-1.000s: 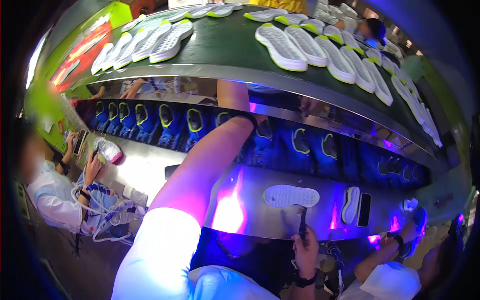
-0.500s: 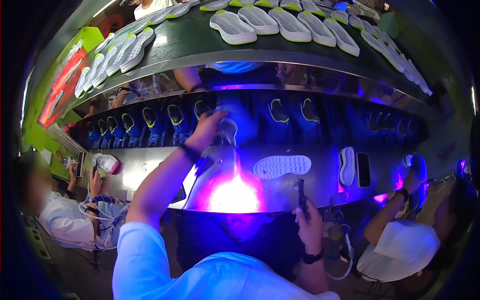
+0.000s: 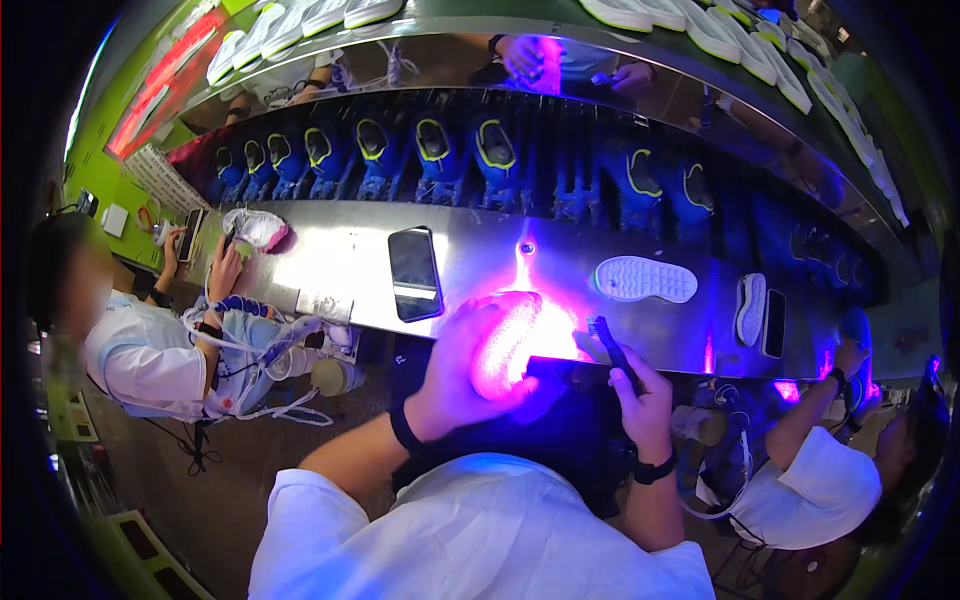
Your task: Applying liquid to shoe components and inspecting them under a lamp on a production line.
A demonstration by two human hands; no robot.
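My left hand [image 3: 447,372] grips a shoe [image 3: 503,345] at the near edge of the metal bench, with the thumb on its near side. A bright pink-violet glow washes out the shoe's colour and detail. Just right of it, my right hand [image 3: 648,408] holds a small dark-handled brush [image 3: 618,350], bristle end up and pointing toward the bench. Whether the brush touches the shoe I cannot tell. Beyond the brush a white shoe sole [image 3: 647,279] lies on the bench, patterned side up.
A row of dark shoes with yellow-green collars [image 3: 433,143] stands behind the metal bench [image 3: 340,235]. Phones lie left [image 3: 415,274] and right [image 3: 774,323], the right one beside another sole [image 3: 750,310]. Pale soles [image 3: 745,45] line the upper shelf. Co-workers sit left [image 3: 150,350] and right [image 3: 810,490].
My left hand has come back from the shoe row to the near bench edge with a shoe, leaving a gap in the row. My right hand keeps the brush, now closer to the shoe. The view has shifted.
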